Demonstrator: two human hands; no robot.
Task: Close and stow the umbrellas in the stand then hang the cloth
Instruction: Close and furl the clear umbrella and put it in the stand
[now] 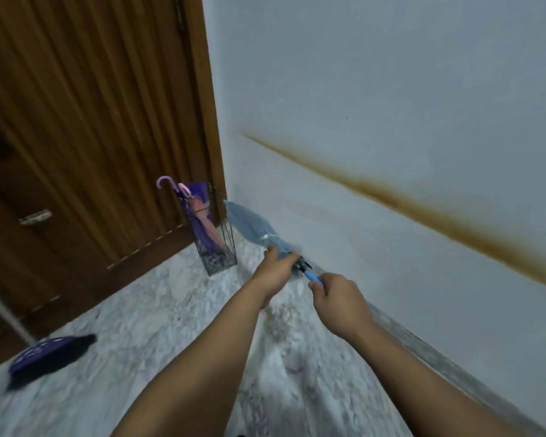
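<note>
Stand point(216, 244) wedged in door-wall corner, two umbrellas point(202, 222) inside.

Both hands grip a folded blue umbrella point(254, 227), left hand point(276, 266) on canopy, right hand point(336, 298) on handle.

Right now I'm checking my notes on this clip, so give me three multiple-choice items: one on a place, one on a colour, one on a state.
1. Where does the wire stand sit?
A. In the corner by the wooden door
B. In the middle of the floor
C. Hung on the wall

2. What colour is the umbrella being held?
A. Red
B. Light blue
C. Yellow

3. What state is that umbrella in?
A. Fully open
B. Lying in the stand
C. Folded, out of the stand

Answers:
1 A, the stand is on the floor where the door meets the wall.
2 B, its canopy is pale blue.
3 C, the left hand grips the gathered canopy and the right hand holds the handle, beside the stand.
</note>
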